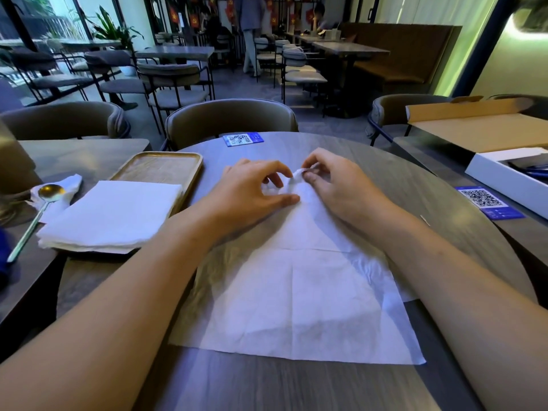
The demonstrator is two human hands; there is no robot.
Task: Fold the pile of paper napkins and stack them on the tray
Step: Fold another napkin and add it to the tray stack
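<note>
2 hands, left hand (255, 188) and right hand (335, 182), pinch the napkin's (296, 292) far corner mid-frame, so I reckon the fold comes toward frame bottom, tray (189, 179) upper left.

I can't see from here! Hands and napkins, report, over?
Both hands pinching unfolded napkin's far corner. Napkin pile overlapping tray. Nothing blocking.

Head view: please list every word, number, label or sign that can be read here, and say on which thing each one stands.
No text can be read as words.
Blue card at the table's far edge: a QR code, its small print too blurred to read.
Blue card on the right table: a QR code, its print too small to read.
Red banners on the far wall: yellow emblems only, no legible words.
</note>
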